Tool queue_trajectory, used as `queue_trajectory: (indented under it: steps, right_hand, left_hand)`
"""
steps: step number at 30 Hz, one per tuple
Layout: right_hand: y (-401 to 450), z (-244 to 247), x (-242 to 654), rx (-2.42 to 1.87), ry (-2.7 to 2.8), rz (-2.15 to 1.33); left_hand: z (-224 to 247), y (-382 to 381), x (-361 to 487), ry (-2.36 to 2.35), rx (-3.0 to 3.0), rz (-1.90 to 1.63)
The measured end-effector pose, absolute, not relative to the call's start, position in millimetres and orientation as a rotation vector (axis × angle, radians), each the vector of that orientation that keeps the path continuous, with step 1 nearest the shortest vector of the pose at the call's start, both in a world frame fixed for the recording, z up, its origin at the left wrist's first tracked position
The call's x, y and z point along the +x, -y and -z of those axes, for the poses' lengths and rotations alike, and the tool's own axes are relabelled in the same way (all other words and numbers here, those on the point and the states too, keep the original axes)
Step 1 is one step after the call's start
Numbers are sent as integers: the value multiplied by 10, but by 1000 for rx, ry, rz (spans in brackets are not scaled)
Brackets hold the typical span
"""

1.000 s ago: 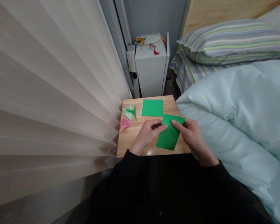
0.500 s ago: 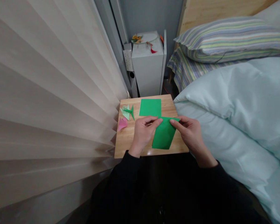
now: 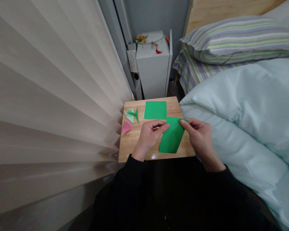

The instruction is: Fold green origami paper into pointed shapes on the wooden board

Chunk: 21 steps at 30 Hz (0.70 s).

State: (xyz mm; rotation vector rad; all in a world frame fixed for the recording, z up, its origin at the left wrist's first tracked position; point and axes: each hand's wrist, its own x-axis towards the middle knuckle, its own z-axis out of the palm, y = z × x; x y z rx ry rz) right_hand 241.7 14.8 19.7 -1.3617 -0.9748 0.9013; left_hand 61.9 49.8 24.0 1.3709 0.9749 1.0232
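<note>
A green paper sheet (image 3: 172, 138) hangs tilted between my hands above the wooden board (image 3: 132, 149). My left hand (image 3: 150, 134) pinches its upper left edge between thumb and fingers. At the upper right corner, my right hand (image 3: 199, 134) grips the same sheet, thumb on top. Just beyond lies a flat green square (image 3: 155, 110), which looks like stacked paper with a pale left edge. On the board's left side rest a pale green folded paper piece (image 3: 130, 117), a darker green folded one (image 3: 136, 115) touching it, and a pink folded one (image 3: 126, 127).
A pleated curtain (image 3: 62, 96) borders the board on the left. Behind the board stands a white cabinet (image 3: 152, 73) with small ornaments on top. At the right are a bed with a pale blue quilt (image 3: 243, 102) and a striped pillow (image 3: 240, 40).
My right hand has moved slightly right and the held sheet has shifted right with it, its top edge a little higher. My left hand has barely moved.
</note>
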Motion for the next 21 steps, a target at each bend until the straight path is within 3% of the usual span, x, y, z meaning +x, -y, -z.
queue_trajectory:
  steps: [3, 8, 15, 21]
  right_hand:
    - [-177, -130, 2498, -1296, 820, -867]
    - [-194, -76, 2629, -1375, 1047, -978]
    - [-135, -180, 2471, -1474, 1741, -175]
    - [-115, -189, 2435, -1406, 1823, -329]
  left_hand:
    - [-177, -522, 606, -929, 1346, -920]
    - [-151, -613, 529, -1141, 1355, -1275]
    - [-164, -516, 558, -1152, 1697, -1109]
    - [-176, -498, 575, -1113, 1560, -1161]
